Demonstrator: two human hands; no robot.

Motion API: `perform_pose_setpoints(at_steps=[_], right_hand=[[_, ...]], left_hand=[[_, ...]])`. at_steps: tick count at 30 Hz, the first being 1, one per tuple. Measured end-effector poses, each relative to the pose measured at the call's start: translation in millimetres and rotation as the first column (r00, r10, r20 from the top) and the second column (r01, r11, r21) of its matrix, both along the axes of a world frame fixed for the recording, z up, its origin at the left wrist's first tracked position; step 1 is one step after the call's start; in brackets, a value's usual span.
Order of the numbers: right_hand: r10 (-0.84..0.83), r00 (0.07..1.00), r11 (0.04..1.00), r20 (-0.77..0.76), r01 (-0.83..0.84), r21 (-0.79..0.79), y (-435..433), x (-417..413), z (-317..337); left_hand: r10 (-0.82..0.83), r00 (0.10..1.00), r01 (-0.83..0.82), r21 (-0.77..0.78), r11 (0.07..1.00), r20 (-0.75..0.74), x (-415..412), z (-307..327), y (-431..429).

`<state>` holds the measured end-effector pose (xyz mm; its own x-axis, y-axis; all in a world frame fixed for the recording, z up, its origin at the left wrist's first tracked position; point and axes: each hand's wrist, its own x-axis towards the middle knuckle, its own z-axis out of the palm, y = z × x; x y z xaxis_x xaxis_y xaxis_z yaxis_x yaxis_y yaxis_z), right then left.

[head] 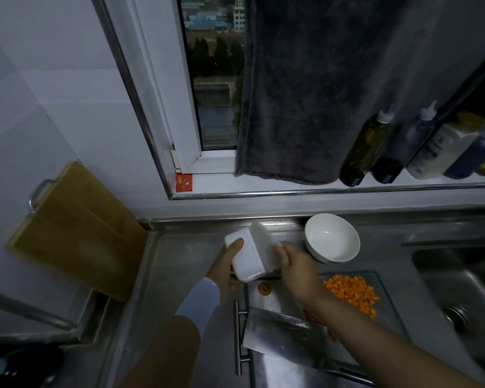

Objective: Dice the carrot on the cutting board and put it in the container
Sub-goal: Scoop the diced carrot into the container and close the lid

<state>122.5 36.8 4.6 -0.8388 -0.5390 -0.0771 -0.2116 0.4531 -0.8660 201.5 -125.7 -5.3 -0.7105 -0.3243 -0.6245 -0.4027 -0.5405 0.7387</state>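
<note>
Two hands hold the tilted white container (245, 256) behind the cutting board (389, 301). Your left hand (224, 266) cups it from below, thumb on top. Your right hand (294, 264) curls its fingers on the right edge. The cleaver (286, 337) lies flat on the board. The white bowl (332, 238) sits beyond, and the diced carrot (350, 292) is heaped on the board's right half.

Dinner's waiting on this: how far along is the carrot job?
Dicing looks done: orange carrot cubes lie piled on the glass cutting board, steel cleaver set down. In hand: left hand grips the white plastic container, right hand its lid. Left: getting the cubes inside.
</note>
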Motion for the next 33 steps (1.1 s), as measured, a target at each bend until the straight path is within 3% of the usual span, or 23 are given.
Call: perform_pose_setpoints(at_steps=[3,6,10,12,16,20,23,25,27,29,31,33], right_hand=[[-0.132,0.986,0.985,-0.1,0.142,0.099,-5,-14,-13],[-0.232,0.968,0.95,-0.098,0.247,0.191,-10,-28,-25],[-0.319,0.924,0.91,0.21,0.237,0.339,-31,-41,-34],[-0.253,0.922,0.925,0.294,0.142,0.352,-46,-41,-36],[-0.094,0.843,0.984,0.529,-0.001,0.177,-63,-23,-45],[-0.04,0.882,0.992,0.469,-0.019,0.121,-67,-21,-32],[-0.025,0.793,1.0,0.609,0.021,0.013,-61,-20,-9],[0.009,0.799,1.0,0.601,-0.006,-0.006,-52,-19,-1],[-0.027,0.875,0.997,0.483,-0.012,0.078,-34,-18,-1],[-0.094,0.93,0.979,0.354,0.023,0.2,-16,-20,-7],[-0.154,0.939,0.955,0.306,0.062,0.291,11,-16,-14],[-0.159,0.965,0.932,0.209,0.077,0.354,34,-8,-18]], left_hand=[[0.021,1.0,-0.022,-0.019,1.0,-0.014,1,-4,-4],[0.118,0.992,-0.119,-0.031,0.992,-0.035,2,-9,-12],[0.246,0.963,-0.259,-0.125,0.958,-0.114,1,-18,-25],[0.34,0.927,-0.359,-0.12,0.925,-0.159,1,-16,-32],[0.383,0.905,-0.401,-0.072,0.913,-0.184,-1,-13,-47],[0.369,0.926,-0.356,0.136,0.924,-0.083,1,-11,-51],[0.34,0.94,-0.331,0.277,0.902,0.019,0,-5,-39],[0.273,0.96,-0.279,0.288,0.916,0.059,-1,0,-27],[0.183,0.978,-0.197,0.166,0.966,0.097,-2,3,-16],[0.113,0.983,-0.104,-0.064,0.992,0.144,-2,-1,-10],[0.05,0.992,-0.018,-0.272,0.962,0.113,0,-5,-1],[-0.045,0.993,0.083,-0.373,0.924,0.11,3,-10,8]])
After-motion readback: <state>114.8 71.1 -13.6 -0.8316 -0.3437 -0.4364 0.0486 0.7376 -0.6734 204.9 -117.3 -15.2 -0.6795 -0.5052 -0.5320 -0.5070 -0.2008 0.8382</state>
